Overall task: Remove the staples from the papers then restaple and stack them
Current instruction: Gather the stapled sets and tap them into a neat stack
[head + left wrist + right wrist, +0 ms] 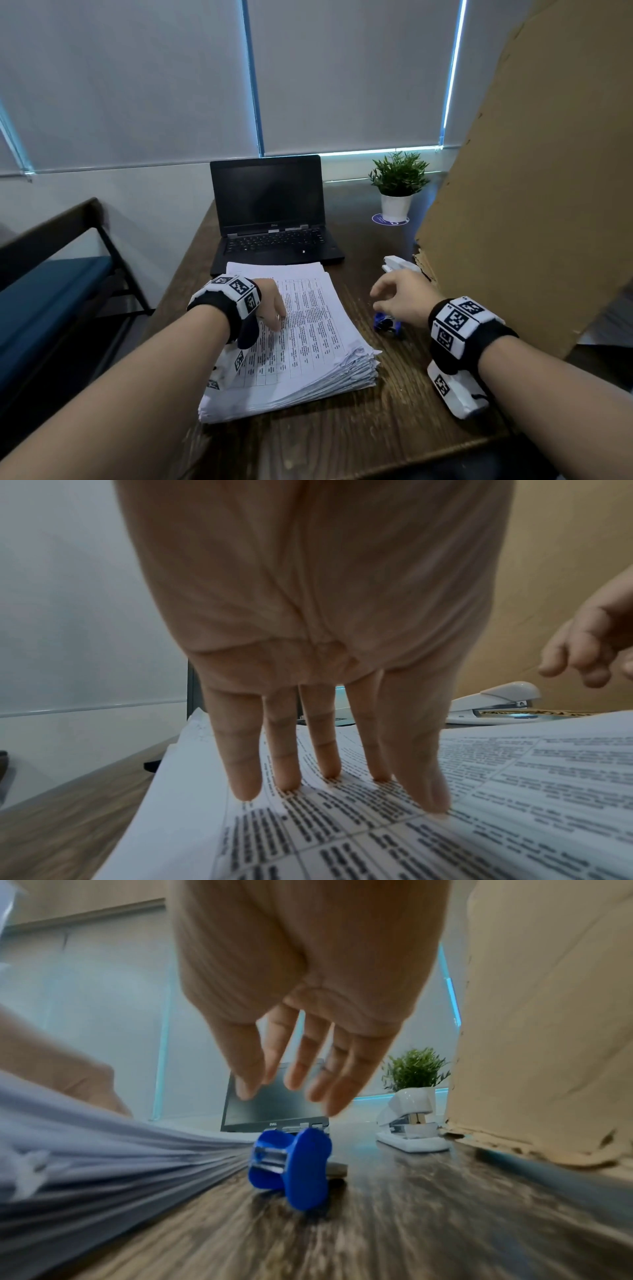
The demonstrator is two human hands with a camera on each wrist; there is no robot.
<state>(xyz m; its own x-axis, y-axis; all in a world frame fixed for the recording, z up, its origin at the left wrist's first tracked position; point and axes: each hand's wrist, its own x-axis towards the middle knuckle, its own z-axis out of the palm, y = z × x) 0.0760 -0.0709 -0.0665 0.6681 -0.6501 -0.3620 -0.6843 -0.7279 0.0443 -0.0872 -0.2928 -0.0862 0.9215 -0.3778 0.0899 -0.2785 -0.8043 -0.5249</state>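
Just below fingers (pixel 337 1093): staple remover (pixel 291 1164).

A stack of papers (pixel 308 346) lies at the frame's centre on the worktop (pixel 376 428), with the left hand (pixel 270 301) on its upper-left part. Above it sits a laptop (pixel 270 212). Right of the stack lies a staple remover (pixel 385 323), under the right hand (pixel 400 298). Above that hand is a stapler (pixel 399 264), beside a cardboard sheet (pixel 531 171) filling the right side. A potted plant (pixel 397 185) stands upper right of the laptop.
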